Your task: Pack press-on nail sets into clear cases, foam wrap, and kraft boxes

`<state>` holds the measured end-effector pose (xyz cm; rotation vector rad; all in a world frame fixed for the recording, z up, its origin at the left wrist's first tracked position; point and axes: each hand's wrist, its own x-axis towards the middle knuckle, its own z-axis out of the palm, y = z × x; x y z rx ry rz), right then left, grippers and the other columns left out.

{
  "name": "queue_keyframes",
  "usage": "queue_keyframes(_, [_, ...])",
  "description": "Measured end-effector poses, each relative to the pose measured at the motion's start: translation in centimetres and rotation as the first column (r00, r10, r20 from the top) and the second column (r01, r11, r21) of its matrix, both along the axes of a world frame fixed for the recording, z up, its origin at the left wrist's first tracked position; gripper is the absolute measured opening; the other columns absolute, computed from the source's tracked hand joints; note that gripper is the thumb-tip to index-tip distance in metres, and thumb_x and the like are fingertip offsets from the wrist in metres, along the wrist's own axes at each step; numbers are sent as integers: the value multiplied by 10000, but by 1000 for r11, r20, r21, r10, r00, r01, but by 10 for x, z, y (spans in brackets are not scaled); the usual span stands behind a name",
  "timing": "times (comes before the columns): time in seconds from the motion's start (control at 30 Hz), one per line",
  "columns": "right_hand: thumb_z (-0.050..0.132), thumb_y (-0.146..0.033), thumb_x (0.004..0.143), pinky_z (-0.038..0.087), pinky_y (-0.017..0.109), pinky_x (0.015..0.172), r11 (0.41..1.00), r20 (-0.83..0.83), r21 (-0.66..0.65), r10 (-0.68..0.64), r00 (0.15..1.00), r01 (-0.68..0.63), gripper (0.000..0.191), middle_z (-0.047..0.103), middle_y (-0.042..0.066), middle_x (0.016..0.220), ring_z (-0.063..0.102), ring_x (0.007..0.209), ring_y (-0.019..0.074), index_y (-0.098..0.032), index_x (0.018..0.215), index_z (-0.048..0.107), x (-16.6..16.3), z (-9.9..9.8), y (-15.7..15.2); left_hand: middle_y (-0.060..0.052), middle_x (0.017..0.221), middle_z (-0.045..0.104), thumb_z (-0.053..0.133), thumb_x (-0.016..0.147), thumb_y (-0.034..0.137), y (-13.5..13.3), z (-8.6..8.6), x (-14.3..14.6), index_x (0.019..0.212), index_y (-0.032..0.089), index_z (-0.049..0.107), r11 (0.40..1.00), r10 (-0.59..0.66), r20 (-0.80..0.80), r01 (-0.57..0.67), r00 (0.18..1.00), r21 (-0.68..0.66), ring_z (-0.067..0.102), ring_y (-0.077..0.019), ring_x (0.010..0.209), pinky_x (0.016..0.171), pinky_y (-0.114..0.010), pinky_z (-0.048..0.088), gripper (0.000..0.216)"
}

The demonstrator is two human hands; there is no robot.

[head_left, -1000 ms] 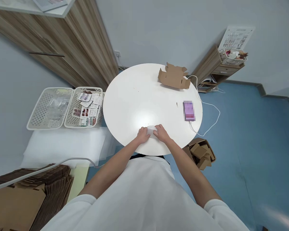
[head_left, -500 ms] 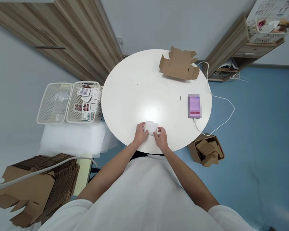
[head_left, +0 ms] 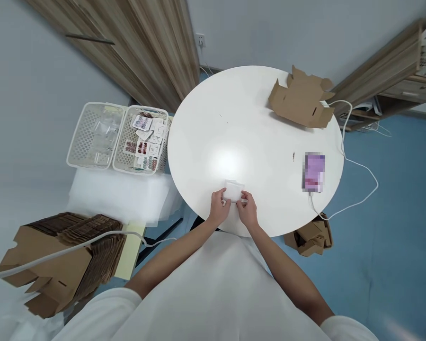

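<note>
A small white packet (head_left: 233, 192), seemingly folded from thin foam or film, is held near the front edge of the round white table (head_left: 199, 142). My left hand (head_left: 219, 208) grips its left side, the fingers bent at the edge and the thumb at the near corner. On the opposite side my right hand (head_left: 247, 209) pinches the packet in the same way, with a small white flap showing by its fingers. Whatever lies inside the packet is hidden.
An unfolded cardboard box (head_left: 300, 102) and a pixelated purple device (head_left: 314, 172) with a white cable (head_left: 367, 170) are on the table. To the left are white baskets (head_left: 119, 142) with cards, white sheets (head_left: 117, 194) and stacked cardboard (head_left: 57, 260). A carton (head_left: 310, 234) of cardboard stands at lower right.
The camera view has turned, shifting the table and the things on it rightward. Both hands keep hold of the packet, at nearly the same place by the table's front edge.
</note>
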<state>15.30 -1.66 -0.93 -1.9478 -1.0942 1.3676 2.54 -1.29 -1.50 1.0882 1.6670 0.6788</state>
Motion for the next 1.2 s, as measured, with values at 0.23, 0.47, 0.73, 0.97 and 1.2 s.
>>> queue_keyframes(0.23, [476, -251, 743, 467, 336, 780, 994, -18, 53, 94, 995, -93, 472, 500, 83, 1126, 554, 781, 140, -219, 1212, 435, -85, 0, 69, -103, 1128, 415, 535, 742, 242, 53, -2, -82, 1200, 207, 411, 986, 148, 2, -148, 989, 76, 471, -191, 1006, 827, -350, 433, 476])
queue_keyframes(0.47, [469, -225, 752, 456, 333, 837, 986, -60, 116, 125, 990, -117, 514, 465, 79, 1168, 559, 833, 137, -235, 1261, 393, -159, -5, 144, -80, 1118, 501, 506, 737, 165, 122, -10, -150, 1098, 195, 450, 947, 282, 46, -286, 958, 148, 484, -174, 1056, 923, -359, 399, 366])
queue_keyframes(0.73, [457, -175, 742, 459, 336, 849, 981, -80, 169, 114, 990, -99, 565, 426, 74, 1185, 565, 890, 145, -251, 1290, 341, -180, -16, 172, -86, 1297, 405, 465, 755, 135, 144, -17, -162, 1222, 214, 376, 947, 233, 108, -251, 966, 200, 383, -191, 1208, 990, -372, 352, 482])
queue_keyframes(0.97, [462, -164, 716, 478, 318, 818, 981, -121, 166, 125, 985, -104, 631, 385, 68, 1213, 529, 924, 145, -276, 1312, 292, -183, -12, 170, -72, 1413, 252, 460, 788, 170, 137, -14, -164, 1295, 233, 288, 963, 126, 116, -150, 985, 224, 240, -196, 1300, 1045, -382, 271, 539])
queue_keyframes(1.2, [488, -217, 716, 484, 309, 743, 982, -96, 174, 89, 991, -71, 683, 316, 83, 1284, 518, 830, 128, -287, 1334, 206, -175, -2, 146, -69, 1443, 159, 472, 779, 169, 130, -15, -164, 1303, 244, 273, 967, 118, 58, -128, 991, 219, 188, -205, 1317, 1047, -390, 255, 566])
